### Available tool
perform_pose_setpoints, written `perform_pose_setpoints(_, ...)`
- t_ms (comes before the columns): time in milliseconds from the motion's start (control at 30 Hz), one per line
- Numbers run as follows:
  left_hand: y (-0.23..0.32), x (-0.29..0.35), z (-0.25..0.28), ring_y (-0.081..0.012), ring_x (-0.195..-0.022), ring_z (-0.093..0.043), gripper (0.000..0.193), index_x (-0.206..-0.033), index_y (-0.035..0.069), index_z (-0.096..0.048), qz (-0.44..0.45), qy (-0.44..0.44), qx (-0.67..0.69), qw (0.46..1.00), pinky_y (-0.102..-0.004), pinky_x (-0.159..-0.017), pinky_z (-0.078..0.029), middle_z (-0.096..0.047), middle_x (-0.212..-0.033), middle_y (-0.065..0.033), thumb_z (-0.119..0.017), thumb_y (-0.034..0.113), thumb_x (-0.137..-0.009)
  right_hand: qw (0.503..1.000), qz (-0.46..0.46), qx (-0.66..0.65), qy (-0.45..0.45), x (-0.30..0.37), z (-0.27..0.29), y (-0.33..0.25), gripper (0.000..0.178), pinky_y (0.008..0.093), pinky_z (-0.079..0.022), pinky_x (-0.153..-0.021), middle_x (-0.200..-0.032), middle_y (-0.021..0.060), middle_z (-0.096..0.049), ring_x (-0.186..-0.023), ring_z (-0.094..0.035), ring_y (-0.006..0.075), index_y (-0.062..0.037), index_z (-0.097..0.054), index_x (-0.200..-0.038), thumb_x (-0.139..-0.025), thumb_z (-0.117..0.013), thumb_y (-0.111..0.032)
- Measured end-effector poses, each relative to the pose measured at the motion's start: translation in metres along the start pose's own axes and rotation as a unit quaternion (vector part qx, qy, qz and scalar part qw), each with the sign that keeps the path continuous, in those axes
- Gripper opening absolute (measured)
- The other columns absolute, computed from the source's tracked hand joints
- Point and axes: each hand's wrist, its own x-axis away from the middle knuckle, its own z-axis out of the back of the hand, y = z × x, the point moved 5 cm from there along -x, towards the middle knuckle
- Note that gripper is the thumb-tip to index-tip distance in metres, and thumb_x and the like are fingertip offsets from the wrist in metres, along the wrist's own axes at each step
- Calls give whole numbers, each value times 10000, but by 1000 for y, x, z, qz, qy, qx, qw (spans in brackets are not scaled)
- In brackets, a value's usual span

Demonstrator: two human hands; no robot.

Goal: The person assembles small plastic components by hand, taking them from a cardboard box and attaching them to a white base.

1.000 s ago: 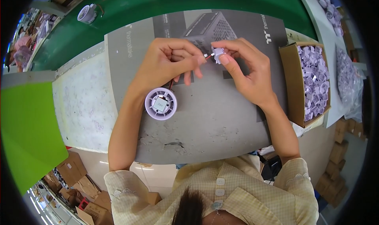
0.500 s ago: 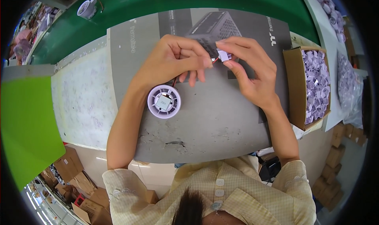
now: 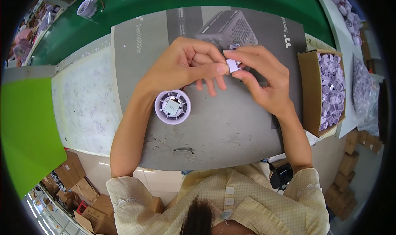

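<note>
Both my hands meet over the grey mat [image 3: 214, 129]. Between the right thumb and index finger is a small lavender plastic piece [image 3: 233, 66], gripped by my right hand [image 3: 266, 76]. My left hand [image 3: 192, 66] pinches at the piece's left edge, its other fingers loosely curled; any wire end there is hidden. Near my left wrist lies a round lavender fan unit [image 3: 173, 106] with spokes and a square centre plate. Its wire runs up under that hand. A second small lavender piece [image 3: 234, 47] shows just past my right index finger; I cannot tell whether it is held.
At the right, a cardboard box [image 3: 310, 92] holds many small lavender pieces. Another lavender fan unit [image 3: 87, 8] with wires sits on the green surface [image 3: 140, 0] at the back left. A white worktop [image 3: 82, 99] and a bright green panel [image 3: 31, 127] lie to the left.
My fingertips have come together at the lavender piece, which has turned. The red wire and white connector between them no longer show. A second small piece has come into sight.
</note>
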Motion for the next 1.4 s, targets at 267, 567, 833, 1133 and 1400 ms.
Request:
perform_pose_setpoints(267, -4, 11, 27, -103, -859, -637, 242, -1016, 21, -576, 23, -12, -92, 995, -231, -698, -477, -668, -906, -57, -610, 256, -971, 995, -76, -60, -4, 3, -6, -2, 416, 311, -543, -733, -965, 102, -682, -811, -648, 229, -50, -685, -1148, -743, -778, -38)
perform_pose_setpoints(567, -1, 16, 32, -61, -733, -565, 157, -943, 29, -717, 85, -101, -259, 957, -210, -606, -421, -664, -837, -2, -742, 164, -866, 992, 55, 84, -74, 10, -15, -3, 286, 374, -498, -756, -924, 76, -656, -860, -600, 273, -37, -662, -969, -707, -770, -70)
perform_pose_setpoints(833, -5, 30, 46, -121, -850, -676, 287, -984, -18, -685, 190, -27, -141, 971, -236, -719, -512, -709, -894, -65, -802, 156, -788, 987, 57, 112, -97, 14, -28, -8, 316, 359, -453, -770, -885, 59, -609, -882, -563, 246, -47, -630, -1033, -737, -737, -74)
perform_pose_setpoints(1133, 26, 49, 21, -306, -1206, -477, 974, -1290, 34, -561, -5, -207, -425, 881, -407, -1035, -363, -598, -1253, -96, -940, 376, -460, 977, 79, 165, -112, 21, -44, -10, 567, 341, -428, -780, -905, 37, -602, -883, -546, 219, -30, -594, -1247, -684, -665, -12)
perform_pose_setpoints(1400, 23, 39, 33, -258, -1167, -552, 743, -1211, 61, -602, -53, -72, -406, 910, -399, -958, -427, -576, -1326, -68, -907, 156, -541, 988, 63, 124, -66, 24, -44, -12, 636, 345, -430, -765, -819, 53, -611, -818, -564, 221, -33, -532, -1344, -720, -654, -13)
